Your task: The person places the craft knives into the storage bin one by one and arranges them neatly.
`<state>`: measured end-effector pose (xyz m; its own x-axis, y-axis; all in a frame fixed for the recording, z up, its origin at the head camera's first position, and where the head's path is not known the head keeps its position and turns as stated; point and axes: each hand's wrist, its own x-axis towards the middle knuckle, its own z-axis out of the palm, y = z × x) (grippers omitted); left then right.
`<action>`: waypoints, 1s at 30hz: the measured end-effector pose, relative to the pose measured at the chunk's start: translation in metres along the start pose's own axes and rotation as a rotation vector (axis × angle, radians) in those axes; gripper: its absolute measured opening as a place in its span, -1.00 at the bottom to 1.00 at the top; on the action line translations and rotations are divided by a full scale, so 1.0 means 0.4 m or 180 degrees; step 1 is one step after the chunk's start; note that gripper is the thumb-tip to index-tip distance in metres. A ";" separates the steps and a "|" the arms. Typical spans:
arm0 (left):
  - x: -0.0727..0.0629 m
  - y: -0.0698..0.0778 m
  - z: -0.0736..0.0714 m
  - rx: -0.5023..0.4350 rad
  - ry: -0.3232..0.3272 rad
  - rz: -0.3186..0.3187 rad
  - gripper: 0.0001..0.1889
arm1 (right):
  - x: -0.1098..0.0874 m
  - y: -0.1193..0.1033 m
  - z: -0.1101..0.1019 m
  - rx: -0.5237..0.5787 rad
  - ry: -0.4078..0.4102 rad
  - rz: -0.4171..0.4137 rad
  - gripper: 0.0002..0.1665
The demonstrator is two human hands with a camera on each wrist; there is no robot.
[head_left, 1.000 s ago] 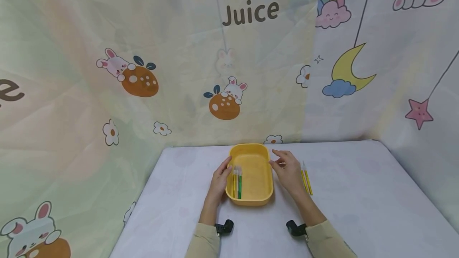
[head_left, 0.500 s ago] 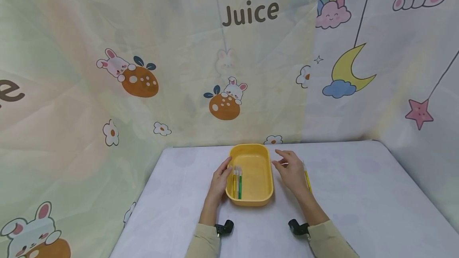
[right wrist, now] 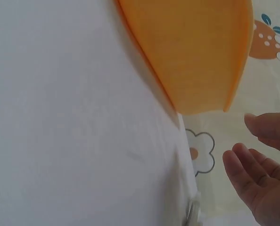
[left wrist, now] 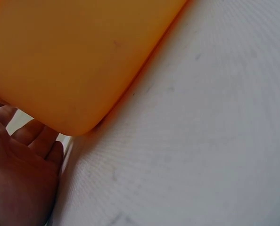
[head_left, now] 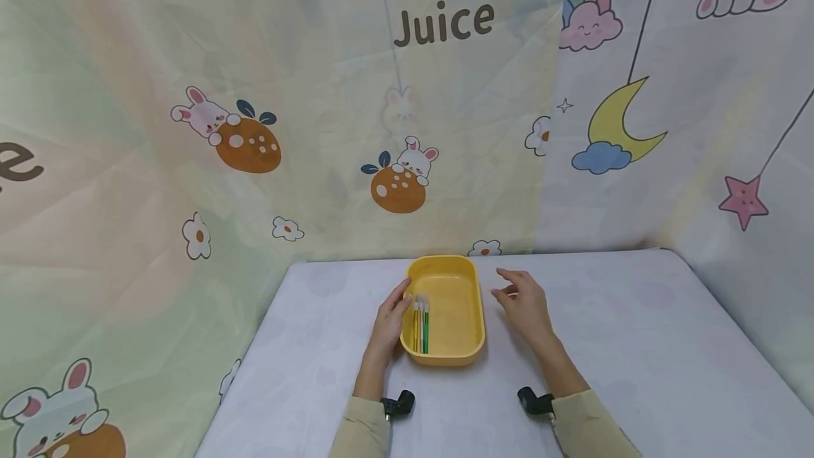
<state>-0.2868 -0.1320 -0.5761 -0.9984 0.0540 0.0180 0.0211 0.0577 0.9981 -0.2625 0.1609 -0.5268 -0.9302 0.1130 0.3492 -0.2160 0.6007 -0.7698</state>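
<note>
A yellow rectangular tray lies on the white table in the head view. Along its left inner side rest several slim brush-like sticks, yellow and green with pale tips; their exact kind is too small to tell. My left hand holds the tray's left rim, thumb at the rim and fingers along the outer wall. Fingers of that left hand show behind the tray wall in the left wrist view. My right hand is off the tray's right side, thumb and fingers apart with nothing between them.
The white-covered table stretches out to the right and left. A printed fabric curtain hangs behind it. In the right wrist view, a blurred pale object lies at the lower edge.
My right hand has drawn away from the tray's right rim, moving right. The yellow sticks on the table beside it are now hidden by the hand and forearm. My left hand stays put.
</note>
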 end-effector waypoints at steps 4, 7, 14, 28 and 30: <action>-0.002 0.004 0.001 0.0003 -0.0002 -0.0018 -0.56 | 0.005 0.022 -0.013 -0.0094 -0.0123 0.0219 -0.39; -0.001 0.004 0.001 0.0009 -0.0002 -0.0009 -0.56 | 0.008 0.038 -0.021 -0.0160 -0.0195 0.0326 -0.39; -0.003 0.005 0.000 0.0030 0.0002 0.0022 -0.56 | 0.009 0.051 -0.040 -0.0296 -0.0277 0.0370 -0.38; 0.000 0.002 0.000 0.0021 0.0020 -0.0023 -0.56 | 0.000 0.069 -0.054 -0.0851 -0.0472 0.0322 -0.40; 0.000 0.001 0.000 0.0018 0.0015 -0.0023 -0.56 | -0.001 0.072 -0.055 -0.0879 -0.0502 0.0312 -0.42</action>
<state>-0.2868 -0.1320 -0.5757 -0.9987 0.0488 0.0110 0.0141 0.0637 0.9979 -0.2618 0.1957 -0.5374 -0.9817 0.0700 0.1771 -0.0547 0.7873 -0.6142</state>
